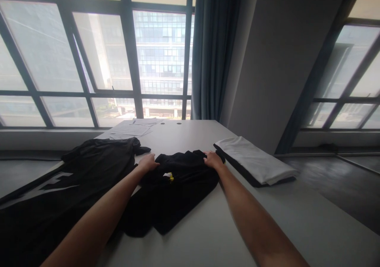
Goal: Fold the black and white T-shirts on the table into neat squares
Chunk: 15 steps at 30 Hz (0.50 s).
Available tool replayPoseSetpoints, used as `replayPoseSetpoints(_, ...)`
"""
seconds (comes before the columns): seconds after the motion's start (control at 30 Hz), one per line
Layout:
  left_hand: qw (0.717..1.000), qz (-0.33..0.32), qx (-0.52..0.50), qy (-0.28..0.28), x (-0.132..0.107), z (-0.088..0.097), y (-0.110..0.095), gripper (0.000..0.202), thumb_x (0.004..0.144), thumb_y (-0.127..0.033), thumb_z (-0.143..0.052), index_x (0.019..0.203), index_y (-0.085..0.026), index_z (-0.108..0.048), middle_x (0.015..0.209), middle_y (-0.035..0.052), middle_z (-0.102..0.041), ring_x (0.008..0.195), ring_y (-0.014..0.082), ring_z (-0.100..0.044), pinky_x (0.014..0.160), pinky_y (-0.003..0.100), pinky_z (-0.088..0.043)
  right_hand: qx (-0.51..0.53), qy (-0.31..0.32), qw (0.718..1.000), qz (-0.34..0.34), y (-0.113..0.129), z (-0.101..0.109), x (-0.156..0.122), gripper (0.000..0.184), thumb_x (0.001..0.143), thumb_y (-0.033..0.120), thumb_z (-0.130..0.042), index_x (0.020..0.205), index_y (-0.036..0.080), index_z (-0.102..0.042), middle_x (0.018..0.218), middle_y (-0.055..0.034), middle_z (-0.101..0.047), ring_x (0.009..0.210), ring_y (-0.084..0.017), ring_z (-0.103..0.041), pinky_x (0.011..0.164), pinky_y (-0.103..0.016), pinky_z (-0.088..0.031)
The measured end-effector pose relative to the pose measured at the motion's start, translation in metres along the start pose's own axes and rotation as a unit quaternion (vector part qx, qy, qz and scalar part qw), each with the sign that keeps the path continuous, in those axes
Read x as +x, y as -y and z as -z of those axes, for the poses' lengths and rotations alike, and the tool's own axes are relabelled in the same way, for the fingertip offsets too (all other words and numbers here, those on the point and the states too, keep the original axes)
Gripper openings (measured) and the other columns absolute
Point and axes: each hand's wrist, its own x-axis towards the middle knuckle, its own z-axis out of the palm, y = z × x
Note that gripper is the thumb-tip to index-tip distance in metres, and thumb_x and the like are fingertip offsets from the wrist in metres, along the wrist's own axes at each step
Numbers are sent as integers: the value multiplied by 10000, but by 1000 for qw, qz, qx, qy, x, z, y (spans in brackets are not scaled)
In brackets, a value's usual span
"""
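A crumpled black garment [184, 195] lies on the white table in front of me, its exact kind unclear. A small white and yellow mark or tag [169, 176] shows on it. At its upper left edge, my left hand [149, 163] is closed on the cloth. My right hand [213, 159] grips the upper right edge, with some fingertips hidden by the fabric. The far part between both hands is bunched up, while the near part spreads flat toward me.
Left of my left arm spreads a dark garment [97, 172] with a white print. Folded white cloth [255, 160] rests on black cloth at the right. Paper sheets [130, 129] lie at the far left of the white table [190, 134]. Windows, a curtain [212, 53] and a pillar stand beyond.
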Motion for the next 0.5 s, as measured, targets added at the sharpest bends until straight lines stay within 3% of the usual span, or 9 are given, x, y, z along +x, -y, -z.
replayPoseSetpoints(0.13, 1000, 2, -9, 18, -1, 12, 12, 278, 732, -253, -692, 998, -196, -747, 1132, 144, -734, 1095, 311, -673, 888, 346, -517, 7, 22, 999, -43, 3, 12, -2, 560, 722, 156, -645, 1278, 209, -676, 1230, -128, -695, 1147, -293, -642, 940, -352, -497)
replayPoseSetpoints(0.27, 999, 13, -27, -26, -8, 32, 29, 255, 688, -235, -702, 935, -194, -752, 1109, 142, -735, 1123, 337, -652, 911, 381, -511, 47, -22, 993, -102, 3, 30, -3, 454, 662, 138, -647, 1094, 223, -759, 1076, -105, -746, 1051, -292, -680, 849, -327, -521)
replayPoseSetpoints(0.33, 998, 14, -49, -35, -12, 43, 38, 193, 650, -265, -727, 828, -193, -748, 958, 117, -756, 1039, 327, -682, 861, 360, -530, 98, -45, 987, -122, -2, 43, -3, 381, 649, 143, -661, 1011, 191, -767, 971, -103, -754, 967, -271, -694, 781, -298, -527)
replayPoseSetpoints(0.4, 997, 14, -72, 9, -17, 53, 49, 137, 596, -303, -756, 674, -201, -710, 720, 78, -723, 849, 310, -716, 741, 342, -554, 182, 0, 976, -120, -11, 59, -6, 292, 614, 156, -702, 900, 172, -758, 818, -74, -740, 795, -228, -695, 650, -257, -516)
replayPoseSetpoints(0.5, 986, 15, -116, 122, -23, 68, 68, 216, 503, -338, -809, 528, -215, -634, 467, 28, -588, 550, 282, -668, 521, 342, -530, 325, 172, 926, -88, -27, 85, -13, 289, 541, 197, -784, 823, 170, -730, 681, -24, -694, 563, -155, -615, 472, -210, -435)
